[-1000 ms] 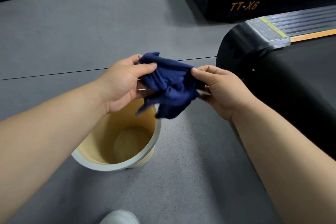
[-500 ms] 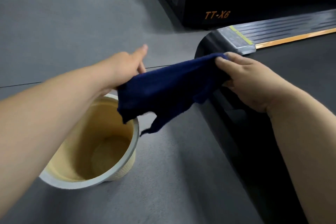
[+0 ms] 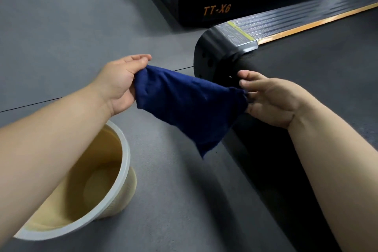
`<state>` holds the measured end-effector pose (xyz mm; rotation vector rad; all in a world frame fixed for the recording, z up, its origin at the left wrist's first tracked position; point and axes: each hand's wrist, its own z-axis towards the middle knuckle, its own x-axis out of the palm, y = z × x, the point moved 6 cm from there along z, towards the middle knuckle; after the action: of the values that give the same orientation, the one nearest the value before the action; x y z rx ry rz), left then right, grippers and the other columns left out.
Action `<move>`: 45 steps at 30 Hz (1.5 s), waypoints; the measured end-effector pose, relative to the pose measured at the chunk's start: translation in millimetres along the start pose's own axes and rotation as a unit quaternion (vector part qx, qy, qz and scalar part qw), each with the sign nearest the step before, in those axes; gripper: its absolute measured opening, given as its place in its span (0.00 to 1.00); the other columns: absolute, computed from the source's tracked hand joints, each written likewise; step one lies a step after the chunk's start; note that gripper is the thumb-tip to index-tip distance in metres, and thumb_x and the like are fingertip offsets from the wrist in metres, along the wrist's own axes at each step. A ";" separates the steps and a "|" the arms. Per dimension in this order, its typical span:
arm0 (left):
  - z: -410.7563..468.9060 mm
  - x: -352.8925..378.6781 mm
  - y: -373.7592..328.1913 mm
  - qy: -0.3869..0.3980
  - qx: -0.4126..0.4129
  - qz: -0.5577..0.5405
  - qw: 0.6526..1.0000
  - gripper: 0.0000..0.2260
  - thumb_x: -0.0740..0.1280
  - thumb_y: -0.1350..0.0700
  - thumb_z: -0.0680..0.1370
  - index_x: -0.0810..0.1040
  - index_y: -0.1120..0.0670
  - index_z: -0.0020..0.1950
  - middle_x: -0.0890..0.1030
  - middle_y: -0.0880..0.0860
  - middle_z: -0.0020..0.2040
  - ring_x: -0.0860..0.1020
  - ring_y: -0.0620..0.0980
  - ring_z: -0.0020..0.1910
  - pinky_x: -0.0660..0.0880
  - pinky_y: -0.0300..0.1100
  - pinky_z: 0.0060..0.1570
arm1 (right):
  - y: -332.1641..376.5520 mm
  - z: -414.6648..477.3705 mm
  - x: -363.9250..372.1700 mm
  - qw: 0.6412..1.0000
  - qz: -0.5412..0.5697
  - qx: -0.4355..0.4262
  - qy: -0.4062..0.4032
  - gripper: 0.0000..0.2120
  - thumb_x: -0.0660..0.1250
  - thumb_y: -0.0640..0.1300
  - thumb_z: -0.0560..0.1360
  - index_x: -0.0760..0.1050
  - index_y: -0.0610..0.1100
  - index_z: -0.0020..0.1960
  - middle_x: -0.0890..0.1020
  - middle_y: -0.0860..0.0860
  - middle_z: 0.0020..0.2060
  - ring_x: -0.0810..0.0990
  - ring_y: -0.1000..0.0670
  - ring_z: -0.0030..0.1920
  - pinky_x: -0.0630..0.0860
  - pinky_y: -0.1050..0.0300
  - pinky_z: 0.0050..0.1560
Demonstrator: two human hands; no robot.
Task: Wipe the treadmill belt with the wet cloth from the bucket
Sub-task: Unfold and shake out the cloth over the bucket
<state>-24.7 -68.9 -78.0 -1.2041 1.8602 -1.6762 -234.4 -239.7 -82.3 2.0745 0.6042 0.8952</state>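
Fingers (image 3: 141, 59) of the left hand (image 3: 118, 86) and right hand (image 3: 270, 100) are pinching opposite ends of the cloth (image 3: 188, 106), stretching it beside the belt (image 3: 327, 80). The bucket (image 3: 125, 149) is standing below the left forearm, contents unclear.

The dark blue cloth (image 3: 188, 104) is stretched in the air between the left hand (image 3: 120, 84) and right hand (image 3: 270, 102), one corner drooping, at the end of the black treadmill belt (image 3: 317, 80) (matte, finely textured). The yellow, white-rimmed bucket (image 3: 106, 149) stands upright on the floor.

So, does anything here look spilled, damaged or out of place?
Nothing stands out. The bucket stands upright on the floor, with no puddle visible around it. The left hand and the right hand hold the blue cloth spread between them, near the treadmill belt.
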 end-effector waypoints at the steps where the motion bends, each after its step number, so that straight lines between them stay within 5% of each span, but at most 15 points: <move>1: 3.6 -1.6 0.3 -0.022 -0.002 -0.013 1.000 0.04 0.63 0.60 0.80 0.77 0.56 0.49 0.79 0.52 0.42 0.80 0.46 0.41 0.79 0.38 0.42 | 0.1 -0.2 4.2 1.000 0.014 -0.004 0.009 0.11 0.66 0.37 0.72 0.76 0.44 0.54 0.79 0.43 0.43 0.80 0.49 0.38 0.80 0.59 0.36; 5: 8.1 -0.8 -2.3 -0.043 -0.007 -0.074 0.996 0.03 0.66 0.63 0.77 0.77 0.58 0.45 0.79 0.54 0.40 0.80 0.50 0.42 0.78 0.39 0.41 | -14.6 1.1 23.7 0.958 -0.276 -0.036 0.064 0.29 0.74 0.30 0.59 0.77 0.50 0.57 0.80 0.42 0.50 0.81 0.43 0.46 0.79 0.50 0.47; 8: 1.0 -3.2 -9.1 -0.063 0.008 -0.060 0.996 0.06 0.64 0.68 0.76 0.76 0.59 0.47 0.78 0.54 0.40 0.80 0.47 0.38 0.78 0.36 0.41 | -15.8 7.3 27.4 0.811 -0.575 -0.101 -0.028 0.14 0.72 0.36 0.66 0.80 0.51 0.48 0.83 0.50 0.41 0.82 0.49 0.41 0.79 0.56 0.42; 11: -4.1 -14.9 -14.0 -0.078 0.019 -0.030 0.996 0.12 0.63 0.71 0.75 0.75 0.62 0.57 0.79 0.56 0.45 0.80 0.47 0.43 0.78 0.36 0.46 | -7.9 10.1 18.8 0.772 -0.614 -0.148 -0.069 0.07 0.69 0.42 0.72 0.80 0.53 0.46 0.80 0.57 0.34 0.76 0.57 0.35 0.70 0.63 0.36; 13: -7.0 -24.2 -14.2 -0.084 0.019 0.013 0.996 0.21 0.65 0.72 0.73 0.71 0.63 0.66 0.79 0.58 0.53 0.80 0.49 0.52 0.77 0.39 0.54 | -7.1 14.1 9.7 0.786 -0.594 -0.151 -0.082 0.08 0.65 0.43 0.76 0.79 0.55 0.46 0.79 0.58 0.33 0.74 0.58 0.34 0.70 0.62 0.39; 16: -10.9 -31.3 -13.4 -0.058 0.036 0.155 0.986 0.31 0.71 0.68 0.68 0.70 0.58 0.70 0.77 0.56 0.61 0.77 0.49 0.59 0.72 0.42 0.62 | -12.3 20.9 3.5 0.910 -0.383 -0.126 -0.101 0.09 0.59 0.41 0.79 0.76 0.50 0.44 0.77 0.50 0.37 0.74 0.50 0.38 0.70 0.55 0.43; 18: -16.6 -30.6 -19.0 -0.070 0.085 0.350 0.930 0.30 0.75 0.60 0.65 0.75 0.51 0.66 0.79 0.50 0.57 0.77 0.46 0.56 0.72 0.36 0.58 | -12.5 21.5 2.9 0.961 -0.223 -0.108 -0.122 0.09 0.57 0.40 0.80 0.73 0.49 0.46 0.77 0.47 0.42 0.75 0.46 0.40 0.74 0.52 0.42; 22: -27.9 -19.6 -26.0 -0.084 0.156 0.524 0.833 0.06 0.70 0.54 0.74 0.83 0.48 0.50 0.82 0.47 0.43 0.77 0.45 0.43 0.67 0.27 0.35 | -8.9 20.0 -8.2 0.961 -0.140 -0.092 -0.221 0.07 0.60 0.49 0.80 0.75 0.51 0.55 0.80 0.51 0.48 0.79 0.46 0.49 0.78 0.46 0.47; 24: -30.0 -19.0 -26.6 -0.090 0.173 0.534 0.822 0.06 0.67 0.51 0.76 0.82 0.50 0.47 0.82 0.49 0.42 0.77 0.48 0.42 0.68 0.31 0.35 | -13.4 19.2 -12.0 0.961 -0.129 -0.055 -0.237 0.18 0.66 0.55 0.75 0.75 0.48 0.61 0.80 0.50 0.53 0.80 0.45 0.51 0.78 0.43 0.52; 27: -25.2 -33.5 -26.3 -0.112 0.156 0.480 0.856 0.10 0.66 0.46 0.76 0.80 0.51 0.44 0.82 0.53 0.40 0.79 0.56 0.42 0.75 0.45 0.42 | -24.6 17.6 1.5 0.985 -0.154 0.003 -0.083 0.23 0.75 0.48 0.65 0.76 0.46 0.59 0.83 0.47 0.49 0.83 0.48 0.44 0.79 0.48 0.48; 30: -22.5 -47.4 -27.4 -0.126 0.132 0.427 0.886 0.16 0.64 0.40 0.71 0.78 0.52 0.41 0.81 0.55 0.37 0.79 0.59 0.40 0.79 0.56 0.48 | -25.3 13.7 9.1 0.979 -0.201 0.019 0.018 0.32 0.73 0.35 0.59 0.74 0.53 0.61 0.84 0.48 0.48 0.81 0.48 0.42 0.74 0.52 0.43; 33: -22.4 -49.3 -28.6 -0.132 0.137 0.423 0.886 0.19 0.64 0.40 0.72 0.76 0.57 0.40 0.76 0.54 0.34 0.74 0.53 0.35 0.76 0.51 0.42 | -18.1 12.3 10.4 0.947 -0.321 -0.031 0.003 0.15 0.70 0.34 0.71 0.79 0.49 0.54 0.82 0.53 0.33 0.78 0.54 0.33 0.77 0.61 0.36; 35: -22.8 -46.3 -28.2 -0.139 0.149 0.450 0.869 0.20 0.63 0.42 0.75 0.75 0.60 0.40 0.72 0.54 0.34 0.69 0.51 0.33 0.67 0.44 0.35 | -11.2 10.2 7.7 0.885 -0.455 -0.087 -0.053 0.05 0.69 0.41 0.75 0.82 0.49 0.47 0.80 0.52 0.33 0.77 0.53 0.32 0.79 0.61 0.33; 40: -24.8 -43.9 -25.8 -0.149 0.137 0.484 0.852 0.22 0.65 0.45 0.75 0.71 0.66 0.38 0.65 0.56 0.32 0.62 0.51 0.31 0.59 0.43 0.31 | 2.4 11.1 7.0 0.699 -0.667 -0.217 -0.138 0.11 0.64 0.51 0.77 0.78 0.49 0.39 0.80 0.52 0.40 0.77 0.51 0.40 0.67 0.60 0.40; 45: -30.0 -36.3 -18.8 -0.151 0.113 0.520 0.833 0.18 0.64 0.47 0.74 0.66 0.59 0.33 0.61 0.54 0.30 0.59 0.51 0.31 0.57 0.43 0.31 | 8.3 1.0 11.7 0.794 -0.505 -0.232 -0.245 0.21 0.69 0.57 0.72 0.70 0.43 0.30 0.72 0.52 0.22 0.70 0.55 0.23 0.65 0.63 0.24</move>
<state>-19.7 -20.6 -63.3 -0.1896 1.5626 -0.9498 -225.2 -237.3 -71.5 1.1510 0.9311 -0.1362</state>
